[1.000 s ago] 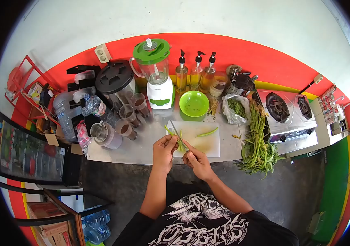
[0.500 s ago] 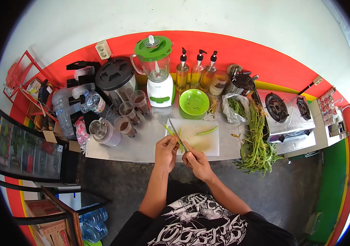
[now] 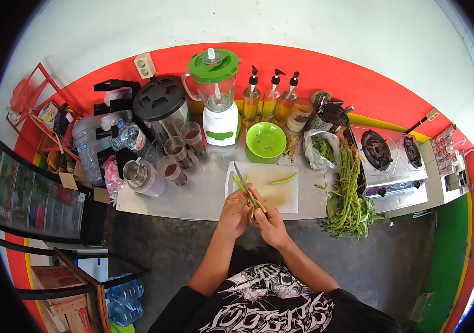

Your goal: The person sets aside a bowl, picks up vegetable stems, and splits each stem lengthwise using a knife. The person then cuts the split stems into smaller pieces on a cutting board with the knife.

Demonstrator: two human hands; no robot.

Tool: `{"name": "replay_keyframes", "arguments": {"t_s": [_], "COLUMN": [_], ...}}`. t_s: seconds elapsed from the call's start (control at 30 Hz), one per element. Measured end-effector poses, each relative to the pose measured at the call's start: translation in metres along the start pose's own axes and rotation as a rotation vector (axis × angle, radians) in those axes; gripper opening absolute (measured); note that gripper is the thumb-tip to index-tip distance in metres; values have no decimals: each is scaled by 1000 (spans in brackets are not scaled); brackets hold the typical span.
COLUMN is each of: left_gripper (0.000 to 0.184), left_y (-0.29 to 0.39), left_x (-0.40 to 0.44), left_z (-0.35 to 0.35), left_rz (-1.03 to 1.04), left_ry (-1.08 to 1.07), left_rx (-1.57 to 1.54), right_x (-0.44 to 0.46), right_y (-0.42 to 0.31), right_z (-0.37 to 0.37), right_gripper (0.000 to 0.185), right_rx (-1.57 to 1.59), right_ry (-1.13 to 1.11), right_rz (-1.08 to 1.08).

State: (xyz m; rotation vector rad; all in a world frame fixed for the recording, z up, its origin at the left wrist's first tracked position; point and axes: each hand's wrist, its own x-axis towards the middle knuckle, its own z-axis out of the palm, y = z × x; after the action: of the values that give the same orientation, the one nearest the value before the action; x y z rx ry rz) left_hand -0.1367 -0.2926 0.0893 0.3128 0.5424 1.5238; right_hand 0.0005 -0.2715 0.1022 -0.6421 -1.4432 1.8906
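As the left hand [image 3: 235, 211] pinches green stalks [image 3: 237, 182], the right hand [image 3: 270, 225] grips a knife [image 3: 241, 177]

While the blade points to eleven o'clock, right fingers wrap the handle and left fingers are pressed around the stalks, at the seven o'clock edge of a white cutting board [image 3: 284, 200]. Another stalk [image 3: 282, 179] lies on it at two o'clock; beyond, a green bowl [image 3: 265, 139] sits at twelve, a leafy bunch [image 3: 350, 202] at three.

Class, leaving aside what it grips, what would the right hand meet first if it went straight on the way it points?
The right hand would probably meet the left hand, close ahead on that line. Depth is unclear, so it might just miss.
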Motion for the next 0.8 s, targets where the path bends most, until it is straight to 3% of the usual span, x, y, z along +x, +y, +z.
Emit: {"name": "replay_keyframes", "arguments": {"t_s": [0.53,0.63,0.8], "left_gripper": [33,32,29], "left_y": [7,10,12], "left_x": [3,4,10], "left_z": [11,24,-5], "left_rz": [62,120,1], "left_ry": [-89,56,-131], "left_rx": [130,136,171], "right_x": [3,4,7], "right_y": [-17,-9,-8], "right_z": [3,-2,0], "right_gripper": [54,55,56], "right_rx": [188,198,172], "right_ry": [8,-10,46], "right_rz": [33,13,-20]}}
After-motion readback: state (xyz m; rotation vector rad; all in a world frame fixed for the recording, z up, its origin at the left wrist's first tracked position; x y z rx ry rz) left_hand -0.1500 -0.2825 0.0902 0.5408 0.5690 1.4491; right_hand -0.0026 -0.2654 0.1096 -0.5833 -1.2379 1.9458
